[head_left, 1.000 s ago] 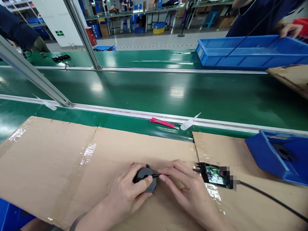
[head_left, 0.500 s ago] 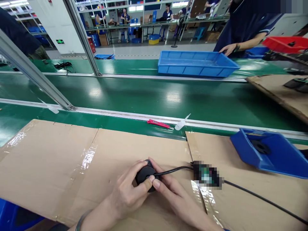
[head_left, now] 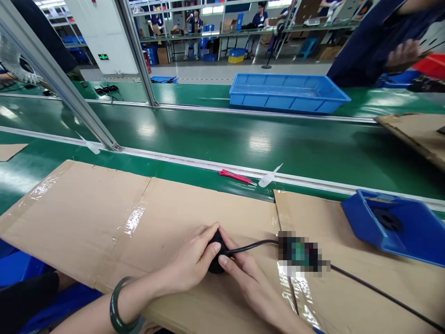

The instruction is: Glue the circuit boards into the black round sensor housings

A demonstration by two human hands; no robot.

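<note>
Between my two hands is a round black device with a cable [head_left: 216, 266], held just above the cardboard mat [head_left: 181, 199]. My left hand [head_left: 194, 255] grips its left side, thumb on top. From the right, my right hand [head_left: 243, 273] closes on it, with the thumb near the spot where the black cable [head_left: 252, 246] comes out. Fingers hide much of the device, so its exact kind is unclear. The cable runs right to a blurred-out dark and green item [head_left: 299, 253] on the cardboard, and a cable goes on to the lower right.
A red utility knife [head_left: 237, 177] and a white-tipped nozzle [head_left: 269, 177] lie beyond the cardboard. At right stands a blue bin [head_left: 410, 253] with a black part inside. Across the green belt [head_left: 194, 134] are a long blue tray [head_left: 288, 99] and a co-worker [head_left: 375, 46]. A metal post [head_left: 79, 111] slants at left.
My left hand has turned and its fingers have straightened against the black device, which looks tilted more on edge. The co-worker's hand has left the blue tray. My view has shifted slightly.
</note>
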